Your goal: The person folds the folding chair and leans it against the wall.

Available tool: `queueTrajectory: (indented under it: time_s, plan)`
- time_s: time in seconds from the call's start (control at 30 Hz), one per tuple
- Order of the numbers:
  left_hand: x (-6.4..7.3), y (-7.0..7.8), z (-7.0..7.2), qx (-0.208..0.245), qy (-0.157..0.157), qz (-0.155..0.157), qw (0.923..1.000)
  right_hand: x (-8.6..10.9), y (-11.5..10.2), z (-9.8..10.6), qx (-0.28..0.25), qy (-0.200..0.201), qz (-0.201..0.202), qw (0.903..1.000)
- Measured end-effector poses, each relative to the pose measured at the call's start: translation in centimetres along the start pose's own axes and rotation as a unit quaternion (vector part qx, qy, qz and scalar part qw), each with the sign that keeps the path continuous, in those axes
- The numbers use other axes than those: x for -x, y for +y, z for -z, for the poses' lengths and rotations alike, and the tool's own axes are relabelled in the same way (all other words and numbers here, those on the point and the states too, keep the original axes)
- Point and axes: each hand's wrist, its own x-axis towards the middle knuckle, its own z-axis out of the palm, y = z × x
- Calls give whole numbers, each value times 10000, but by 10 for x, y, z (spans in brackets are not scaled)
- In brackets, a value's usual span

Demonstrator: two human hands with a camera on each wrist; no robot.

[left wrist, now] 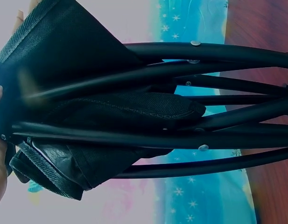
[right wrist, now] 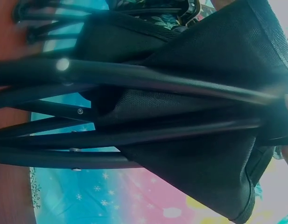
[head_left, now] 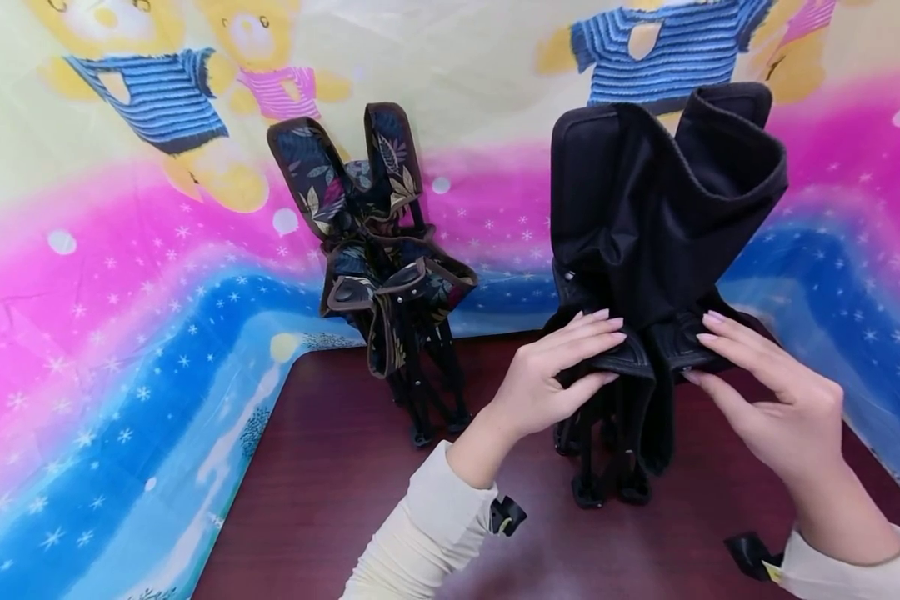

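A black folding chair [head_left: 648, 225] stands partly folded on the table, its fabric back rising and its seat sagging in the middle. My left hand [head_left: 551, 375] grips the left front corner of the seat, fingers on top and thumb below. On the right front corner, my right hand [head_left: 783, 404] pinches the fabric in the same way. Both wrist views show the chair's crossed black tubes [left wrist: 111, 135] [right wrist: 134, 77] close up; only bits of the fingers appear there.
To the left stands a smaller folding chair [head_left: 390, 192] with dark leaf-patterned fabric, also folded. The dark red table [head_left: 307, 492] meets a bear-printed cloth [head_left: 157, 333] behind and at both sides. Black straps hang near both cuffs.
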Motion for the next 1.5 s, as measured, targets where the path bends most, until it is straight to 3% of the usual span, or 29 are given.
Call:
queueTrajectory:
  time_s: [0.43, 0.73, 0.9, 1.17, 1.5]
  plan:
    - [16, 1, -5, -138, 542, 360, 9978, 21, 8, 0, 128, 597, -429, 9972]
    - [31, -2, -8, -38, 952, 579, 9938, 34, 5, 2, -855, 954, -844, 9882]
    - [40, -4, -10, 47, 1107, 760, 9909, 38, -1, 1, -497, 988, -1101, 9877]
    - [63, -4, -16, 251, 1137, 1258, 9852, 60, 17, 10, 262, 762, -1345, 9876]
    - [77, 16, -15, 464, 1512, 1745, 9719, 74, 16, 8, 739, 305, -1616, 9836]
